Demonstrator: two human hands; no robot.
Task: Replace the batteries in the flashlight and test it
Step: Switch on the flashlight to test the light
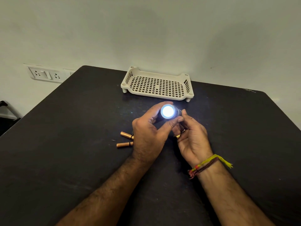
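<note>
A small dark flashlight [168, 111] is lit, its bright white lens facing me above the black table [65, 144]. My left hand [149, 132] wraps around its head, thumb below the lens. My right hand [190, 137] holds the rear of its body, fingertips touching its far end; most of the barrel is hidden by both hands. Two copper-and-black batteries lie on the table left of my left hand: one [126, 135] farther back, one [124, 144] nearer to me, each partly covered by the hand.
A cream perforated plastic tray [128, 79] stands at the table's back edge against the wall, nothing in it. A white wall socket panel [44, 75] sits at the left. The table's edges slope away on both sides.
</note>
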